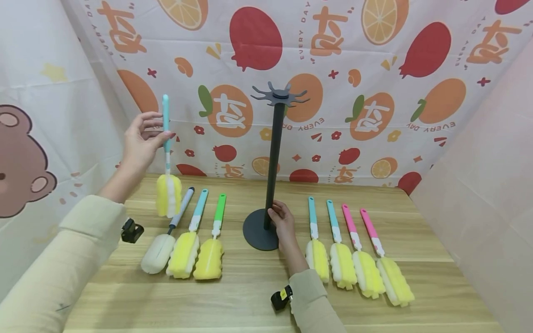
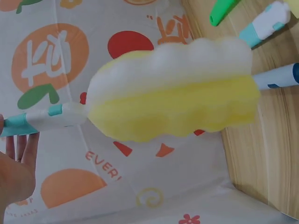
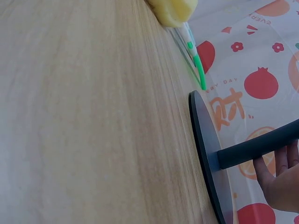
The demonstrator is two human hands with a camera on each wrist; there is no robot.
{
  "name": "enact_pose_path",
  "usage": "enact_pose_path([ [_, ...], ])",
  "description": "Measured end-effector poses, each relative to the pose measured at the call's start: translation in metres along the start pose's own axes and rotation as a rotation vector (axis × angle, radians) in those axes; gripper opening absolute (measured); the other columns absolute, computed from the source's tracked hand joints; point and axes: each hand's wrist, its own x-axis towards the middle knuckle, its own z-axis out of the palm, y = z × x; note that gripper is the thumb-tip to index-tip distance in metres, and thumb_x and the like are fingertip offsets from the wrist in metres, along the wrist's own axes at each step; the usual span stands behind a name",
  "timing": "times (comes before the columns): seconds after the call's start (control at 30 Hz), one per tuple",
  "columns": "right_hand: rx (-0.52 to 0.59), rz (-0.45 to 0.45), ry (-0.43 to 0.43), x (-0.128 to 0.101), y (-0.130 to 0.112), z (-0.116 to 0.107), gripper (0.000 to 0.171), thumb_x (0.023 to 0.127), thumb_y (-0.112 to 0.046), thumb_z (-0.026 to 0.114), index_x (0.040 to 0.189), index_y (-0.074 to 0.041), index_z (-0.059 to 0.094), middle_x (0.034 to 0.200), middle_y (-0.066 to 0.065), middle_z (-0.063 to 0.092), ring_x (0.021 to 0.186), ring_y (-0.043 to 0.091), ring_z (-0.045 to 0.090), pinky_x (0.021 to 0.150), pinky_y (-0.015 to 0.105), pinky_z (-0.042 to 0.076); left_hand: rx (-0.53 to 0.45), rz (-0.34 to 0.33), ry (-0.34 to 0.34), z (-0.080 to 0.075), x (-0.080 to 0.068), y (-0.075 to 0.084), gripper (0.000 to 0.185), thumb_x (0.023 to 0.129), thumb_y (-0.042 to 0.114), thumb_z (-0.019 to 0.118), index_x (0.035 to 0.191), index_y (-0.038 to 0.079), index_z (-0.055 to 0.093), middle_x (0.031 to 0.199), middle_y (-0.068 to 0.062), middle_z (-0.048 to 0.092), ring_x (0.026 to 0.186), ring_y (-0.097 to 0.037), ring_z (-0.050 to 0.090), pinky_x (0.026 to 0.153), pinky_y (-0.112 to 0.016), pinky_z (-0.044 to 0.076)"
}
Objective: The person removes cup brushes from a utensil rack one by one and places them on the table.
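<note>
My left hand (image 1: 143, 143) pinches the teal handle of a sponge brush (image 1: 168, 185) and holds it upright above the table's left side, yellow-and-white sponge head (image 2: 173, 91) hanging down. My right hand (image 1: 282, 222) grips the foot of the black pole (image 1: 272, 152) of a hanger stand, just above its round base (image 1: 256, 231). The stand's hook crown (image 1: 280, 95) is bare. In the right wrist view the fingers (image 3: 275, 177) curl round the pole (image 3: 257, 147) beside the base (image 3: 208, 154).
Three sponge brushes (image 1: 185, 236) lie left of the stand on the wooden table (image 1: 250, 296), several more (image 1: 358, 249) to its right. A small black clip (image 1: 132, 230) sits at the left edge. Printed cloth walls (image 1: 374, 69) close in all sides.
</note>
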Motion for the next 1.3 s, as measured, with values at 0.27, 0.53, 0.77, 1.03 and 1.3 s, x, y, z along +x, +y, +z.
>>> enact_pose_path([
  [0.27, -0.010, 0.010, -0.001, 0.000, 0.000, 0.000, 0.027, 0.092, -0.004, 0.054, 0.119, 0.002, 0.053, 0.109, 0.011, 0.057, 0.101, 0.023, 0.054, 0.095, 0.048, 0.036, 0.097, -0.019, 0.041, -0.014, -0.003, -0.009, 0.042, 0.085, 0.008, 0.064, 0.124, 0.018, 0.051, 0.105, 0.005, 0.053, 0.087, -0.008, 0.053, 0.068, -0.012, 0.046],
  [0.53, -0.013, 0.005, -0.009, -0.001, -0.001, 0.000, 0.028, 0.092, -0.004, 0.054, 0.119, 0.003, 0.053, 0.110, 0.012, 0.057, 0.103, 0.026, 0.053, 0.095, 0.048, 0.036, 0.329, -0.032, 0.057, -0.024, -0.006, -0.020, 0.045, 0.087, 0.016, 0.063, 0.129, 0.017, 0.047, 0.108, 0.003, 0.052, 0.089, -0.008, 0.052, 0.072, -0.014, 0.045],
  [0.77, -0.023, 0.010, -0.005, -0.001, -0.001, 0.000, 0.028, 0.092, -0.005, 0.054, 0.119, 0.002, 0.054, 0.110, 0.012, 0.057, 0.101, 0.024, 0.054, 0.093, 0.047, 0.038, 0.483, -0.084, 0.024, -0.032, -0.009, -0.027, 0.048, 0.089, 0.021, 0.060, 0.133, 0.011, 0.042, 0.117, -0.012, 0.052, 0.099, -0.025, 0.056, 0.069, -0.016, 0.047],
  [1.03, -0.028, 0.015, -0.008, 0.000, -0.001, 0.000, 0.029, 0.092, -0.005, 0.055, 0.120, 0.002, 0.053, 0.112, 0.012, 0.056, 0.104, 0.025, 0.053, 0.094, 0.046, 0.038, 0.548, -0.128, -0.068, -0.037, -0.015, -0.039, 0.048, 0.092, 0.015, 0.056, 0.135, 0.005, 0.037, 0.123, -0.023, 0.047, 0.106, -0.040, 0.050, 0.080, -0.053, 0.045],
  [1.3, -0.033, 0.002, -0.008, 0.000, 0.000, -0.001, 0.028, 0.092, -0.005, 0.054, 0.119, 0.003, 0.053, 0.110, 0.012, 0.057, 0.102, 0.025, 0.053, 0.094, 0.047, 0.038, 0.595, -0.161, -0.175, -0.042, -0.020, -0.057, 0.046, 0.091, 0.006, 0.056, 0.132, -0.001, 0.036, 0.118, -0.029, 0.047, 0.102, -0.046, 0.050, 0.075, -0.055, 0.046],
])
